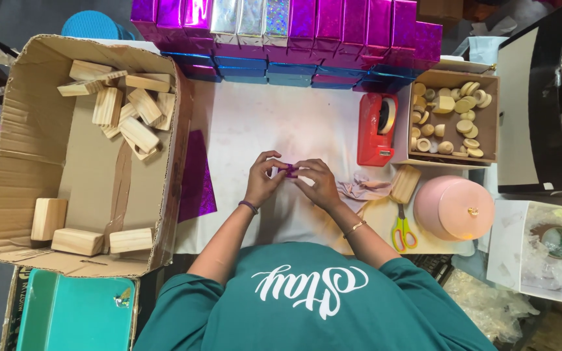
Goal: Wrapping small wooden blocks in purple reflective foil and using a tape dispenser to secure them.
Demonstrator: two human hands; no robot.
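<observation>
Teal fabric of the person's shirt (313, 305), crossed by a white looping script, fills the lower edge of the head view. Beyond it both forearms reach onto the white table cover (274, 123). Left hand (263, 180) and right hand (315, 182) meet fingertip to fingertip, pinched together on a small purple piece (291, 170) at the middle of the table — most of it is hidden by the fingers, so its shape cannot be told.

Judging from the pinch, the work goes best with the piece kept low over the cover, both thumbs pressing evenly and the wrists steady, so the shiny material neither slips nor creases askew.

Along the far edge stands a wall of glossy boxes (333, 29): magenta on top, a few silver ones near the middle, a blue row beneath. On the left an open cardboard carton (14, 130) holds pale wooden blocks (131, 110), with a sheet of purple foil (198, 179) just beside it. A teal bin (73, 312) sits below the carton. To the right are a red tape dispenser (377, 130), a shallow cardboard tray (489, 120) of round wooden pieces, a pink lidded tin (453, 208) with a small gold knob, and yellow-handled scissors (403, 231) — all near the right hand, none touching it.
</observation>
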